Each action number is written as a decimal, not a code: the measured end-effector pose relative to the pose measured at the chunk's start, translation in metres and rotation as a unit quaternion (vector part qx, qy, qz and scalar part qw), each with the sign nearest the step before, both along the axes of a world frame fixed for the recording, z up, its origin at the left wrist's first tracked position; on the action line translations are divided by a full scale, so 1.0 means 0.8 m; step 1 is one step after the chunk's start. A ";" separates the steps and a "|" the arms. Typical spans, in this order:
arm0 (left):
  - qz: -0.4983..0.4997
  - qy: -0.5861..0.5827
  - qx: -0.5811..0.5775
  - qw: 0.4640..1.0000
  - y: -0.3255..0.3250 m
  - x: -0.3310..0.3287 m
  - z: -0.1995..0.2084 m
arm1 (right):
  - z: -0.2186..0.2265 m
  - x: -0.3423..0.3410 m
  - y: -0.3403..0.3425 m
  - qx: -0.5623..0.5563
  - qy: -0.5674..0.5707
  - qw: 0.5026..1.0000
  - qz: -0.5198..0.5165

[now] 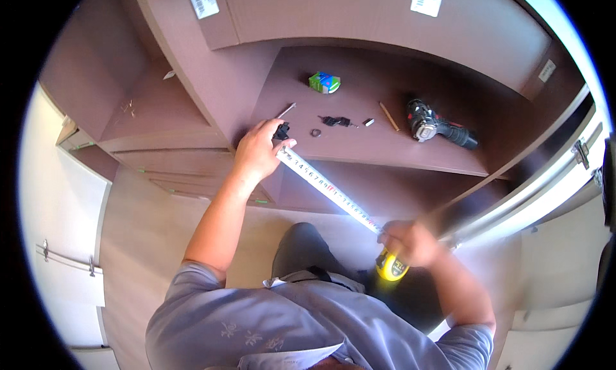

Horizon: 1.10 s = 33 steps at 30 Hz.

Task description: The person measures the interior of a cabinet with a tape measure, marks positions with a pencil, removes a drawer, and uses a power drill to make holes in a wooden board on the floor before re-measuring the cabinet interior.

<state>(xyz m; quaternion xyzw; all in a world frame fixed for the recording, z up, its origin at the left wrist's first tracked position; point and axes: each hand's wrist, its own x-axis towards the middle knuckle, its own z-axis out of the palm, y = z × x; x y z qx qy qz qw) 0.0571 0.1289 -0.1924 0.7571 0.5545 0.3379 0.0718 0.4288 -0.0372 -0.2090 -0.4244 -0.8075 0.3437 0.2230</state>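
Note:
A steel tape blade [330, 189] stretches from my left hand [256, 153] down to the right, above the front edge of the brown cabinet shelf. My left thumb is at the blade's end. A small black object [281, 131] sits between that thumb and the fingers; its kind is unclear. My right hand [414, 243], blurred by motion, grips the yellow case of the tape measure [391, 266] over my right thigh. Just beyond the left fingers lies a thin metal rod or bit [287, 109].
On the shelf [359, 149] lie a green and blue box [325, 83], a metal ring [316, 133], a dark bit-like piece [338, 122], a small pale cylinder [369, 122], a pencil [389, 117] and a black power drill [436, 125]. A white door [532, 197] with hinges stands at right.

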 end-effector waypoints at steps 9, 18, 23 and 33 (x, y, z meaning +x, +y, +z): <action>0.049 0.010 0.082 0.995 0.065 -0.002 -0.039 | 0.006 0.002 0.011 0.038 0.021 0.999 -0.006; -0.223 -0.359 -0.113 0.899 -0.059 0.050 -0.033 | 0.000 -0.029 0.040 0.088 0.124 0.988 -0.027; -0.313 -0.279 -0.208 0.884 -0.101 0.102 -0.002 | -0.012 -0.066 0.052 0.144 0.107 0.984 -0.005; -0.225 0.064 0.038 0.972 -0.078 0.110 0.125 | 0.036 -0.043 0.162 0.415 0.041 0.885 -0.206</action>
